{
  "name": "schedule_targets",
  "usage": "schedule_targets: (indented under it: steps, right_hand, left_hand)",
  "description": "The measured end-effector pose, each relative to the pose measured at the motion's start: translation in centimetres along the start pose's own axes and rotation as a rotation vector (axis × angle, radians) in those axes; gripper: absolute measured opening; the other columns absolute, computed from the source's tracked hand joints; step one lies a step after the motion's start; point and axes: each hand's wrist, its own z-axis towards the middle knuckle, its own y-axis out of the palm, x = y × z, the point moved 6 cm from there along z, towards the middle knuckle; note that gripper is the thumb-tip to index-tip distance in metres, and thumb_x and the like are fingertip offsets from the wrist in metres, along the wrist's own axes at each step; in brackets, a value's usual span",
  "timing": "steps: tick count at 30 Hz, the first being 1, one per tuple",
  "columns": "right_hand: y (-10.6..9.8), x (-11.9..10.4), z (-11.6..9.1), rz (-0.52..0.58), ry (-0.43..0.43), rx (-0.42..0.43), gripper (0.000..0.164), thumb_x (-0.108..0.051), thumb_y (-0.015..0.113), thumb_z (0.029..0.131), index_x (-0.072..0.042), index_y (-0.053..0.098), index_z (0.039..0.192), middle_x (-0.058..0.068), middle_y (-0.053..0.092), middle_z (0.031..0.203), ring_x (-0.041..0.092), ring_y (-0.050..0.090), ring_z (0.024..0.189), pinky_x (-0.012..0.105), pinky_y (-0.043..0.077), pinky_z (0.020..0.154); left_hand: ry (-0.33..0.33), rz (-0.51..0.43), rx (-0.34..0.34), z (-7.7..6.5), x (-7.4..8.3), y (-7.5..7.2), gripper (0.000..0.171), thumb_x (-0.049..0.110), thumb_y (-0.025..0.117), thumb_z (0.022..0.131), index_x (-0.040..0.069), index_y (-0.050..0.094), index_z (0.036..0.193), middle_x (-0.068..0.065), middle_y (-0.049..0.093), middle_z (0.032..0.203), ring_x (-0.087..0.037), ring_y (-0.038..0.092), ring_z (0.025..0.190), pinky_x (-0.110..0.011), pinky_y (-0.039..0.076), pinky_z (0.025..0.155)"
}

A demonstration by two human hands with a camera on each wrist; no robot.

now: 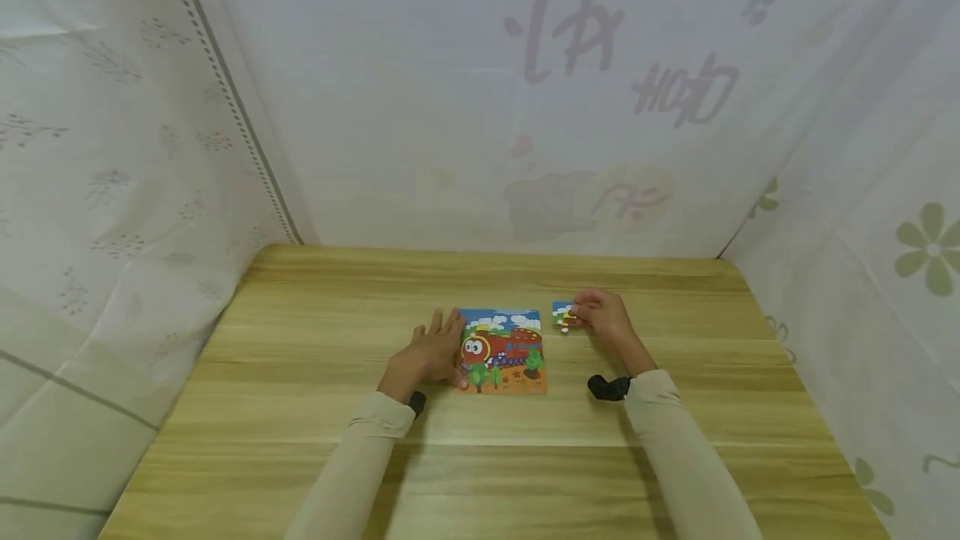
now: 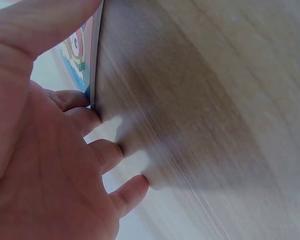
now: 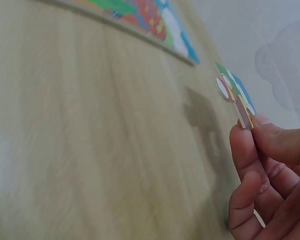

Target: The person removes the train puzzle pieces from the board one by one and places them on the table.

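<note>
A square picture board [image 1: 502, 357] with a red cartoon train, trees and clouds lies flat on the wooden table. My left hand [image 1: 431, 352] is at its left edge, fingers spread, thumb by the near corner; the left wrist view shows the fingertips [image 2: 134, 190] down on the tabletop. To the right of the board, my right hand [image 1: 607, 319] pinches a small jigsaw puzzle piece [image 1: 562, 315] by one edge between thumb and forefinger. In the right wrist view the puzzle piece [image 3: 235, 90] is tilted up off the table, its rounded white knob showing and its shadow below.
The wooden table [image 1: 300, 373] runs back to a pale printed cloth [image 1: 420, 107] hanging behind it. Similar cloths hang at the left and right sides. Black straps with devices [image 1: 609, 388] sit on both wrists, below beige sleeves.
</note>
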Motion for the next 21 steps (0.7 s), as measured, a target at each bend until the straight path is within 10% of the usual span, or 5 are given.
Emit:
schedule_targets:
  steps: [21]
  right_hand:
    - [-0.4, 0.7, -0.5, -0.074, -0.025, 0.044, 0.014, 0.000, 0.069, 0.090, 0.006, 0.068, 0.102, 0.016, 0.073, 0.085, 0.012, 0.062, 0.060, 0.023, 0.048, 0.048]
  left_hand:
    - [0.010, -0.024, 0.017, 0.3, -0.4, 0.3, 0.120, 0.040, 0.087, 0.070, 0.003, 0.014, 0.158, -0.017, 0.006, 0.166, -0.042, -0.001, 0.152, -0.063, 0.012, 0.118]
